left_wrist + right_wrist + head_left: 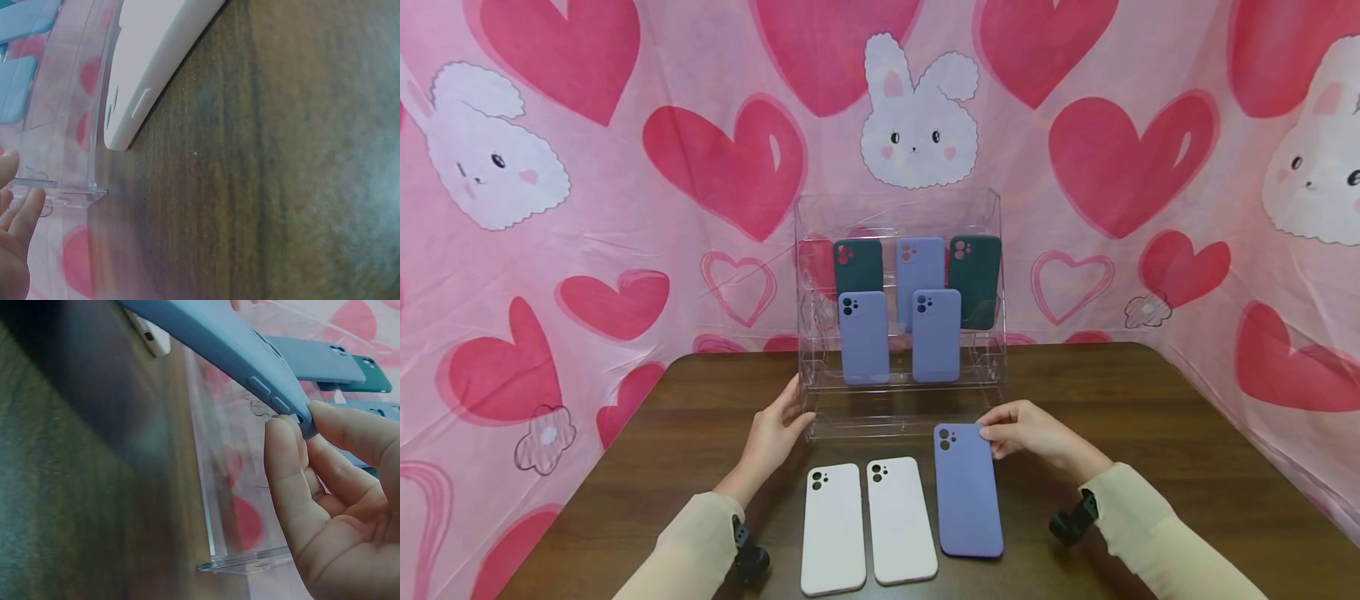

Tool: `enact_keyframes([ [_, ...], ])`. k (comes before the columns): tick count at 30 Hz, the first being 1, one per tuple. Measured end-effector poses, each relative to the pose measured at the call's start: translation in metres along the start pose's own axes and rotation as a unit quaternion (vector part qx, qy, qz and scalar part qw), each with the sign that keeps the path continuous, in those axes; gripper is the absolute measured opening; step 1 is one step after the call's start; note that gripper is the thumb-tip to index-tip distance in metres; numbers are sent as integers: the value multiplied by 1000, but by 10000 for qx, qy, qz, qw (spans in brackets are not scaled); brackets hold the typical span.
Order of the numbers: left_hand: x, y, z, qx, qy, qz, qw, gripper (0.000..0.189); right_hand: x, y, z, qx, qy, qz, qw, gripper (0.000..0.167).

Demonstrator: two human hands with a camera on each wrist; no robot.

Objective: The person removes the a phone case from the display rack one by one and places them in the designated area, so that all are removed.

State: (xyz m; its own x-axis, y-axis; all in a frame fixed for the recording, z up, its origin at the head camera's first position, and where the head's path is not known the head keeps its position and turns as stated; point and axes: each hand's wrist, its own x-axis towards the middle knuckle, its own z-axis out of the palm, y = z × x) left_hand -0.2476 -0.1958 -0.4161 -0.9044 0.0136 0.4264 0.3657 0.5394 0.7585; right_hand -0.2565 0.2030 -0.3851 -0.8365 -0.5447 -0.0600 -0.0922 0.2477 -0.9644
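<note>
At the right front, my right hand [1026,435] pinches the upper right corner of a lavender phone case [967,496] between thumb and fingers. The right wrist view shows the raised corner of this case [250,369], its side buttons and camera cutout. My left hand [775,429] touches the lower left side of a clear tiered display stand [898,417], its fingers fairly straight in the left wrist view. Two white phone cases [833,533] lie side by side on the table, left of the lavender one.
Upright in the stand, two lavender cases [865,342] fill a front tier; behind them stand a lavender case [920,271] and two dark green cases [976,283]. The brown wooden table [1112,392] ends at a pink heart-patterned cloth [722,225].
</note>
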Motion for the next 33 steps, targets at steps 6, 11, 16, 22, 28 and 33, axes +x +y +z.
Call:
enact_keyframes([
  [6,0,0,0,1,-1,2,10000,70,1,8,5,-181,-106,24,9998,29],
  [11,0,0,0,1,10,36,10000,70,2,12,11,-302,-173,47,9994,30],
  [16,0,0,0,-2,27,49,10000,70,5,17,14,-425,-214,37,9989,29],
  [22,0,-1,1,-16,35,55,10000,72,8,22,19,-515,-130,143,9985,30],
  [28,0,0,1,24,33,93,9999,70,10,24,24,-755,-46,182,9970,27],
  [33,0,1,1,82,8,48,10000,69,11,26,27,-998,-9,171,9949,25],
])
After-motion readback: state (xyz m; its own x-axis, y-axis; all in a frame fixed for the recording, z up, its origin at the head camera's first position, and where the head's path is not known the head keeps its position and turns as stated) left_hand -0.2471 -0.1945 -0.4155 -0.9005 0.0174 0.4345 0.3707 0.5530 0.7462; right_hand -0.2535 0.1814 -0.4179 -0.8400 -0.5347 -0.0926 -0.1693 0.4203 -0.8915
